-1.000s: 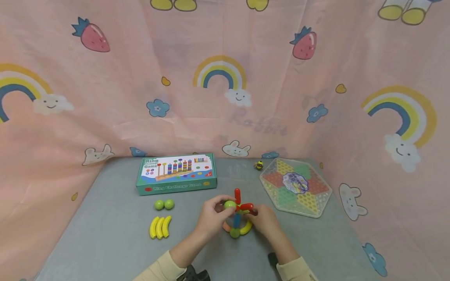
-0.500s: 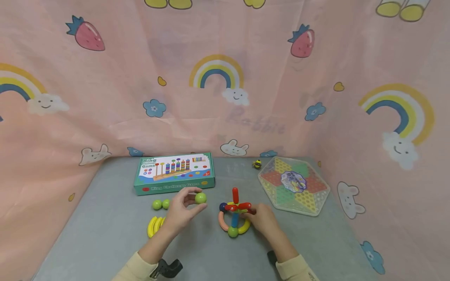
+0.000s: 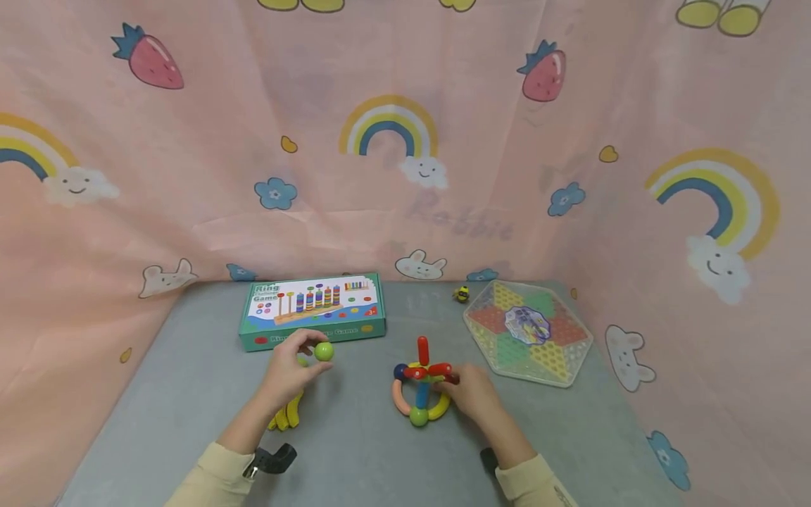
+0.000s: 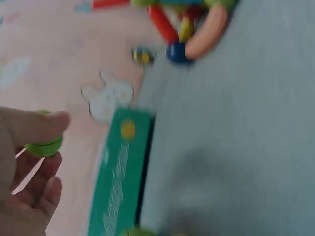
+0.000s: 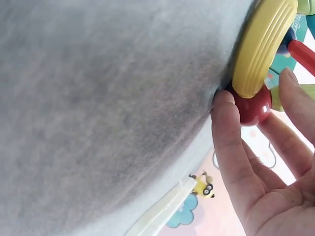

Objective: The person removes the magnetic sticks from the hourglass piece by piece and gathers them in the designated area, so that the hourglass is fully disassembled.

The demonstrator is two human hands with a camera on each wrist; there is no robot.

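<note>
My left hand pinches a light green ball between thumb and fingers, above the left part of the table. Partly behind that hand are another green ball and several curved yellow sticks. A toy build of balls and sticks stands mid-table, with a blue upright, red sticks on top and a ring base including a peach curved stick. At its right side my right hand holds the base's red ball, beside a yellow curved stick.
A green Ring Challenge Game box lies at the back left. Toward the back right is a hexagonal star-patterned board, with a small bee-like figure near it. A pink printed cloth hangs behind the table.
My left hand has moved left, away from the toy build, carrying the green ball toward the loose balls and yellow sticks. The right hand stays at the build.
</note>
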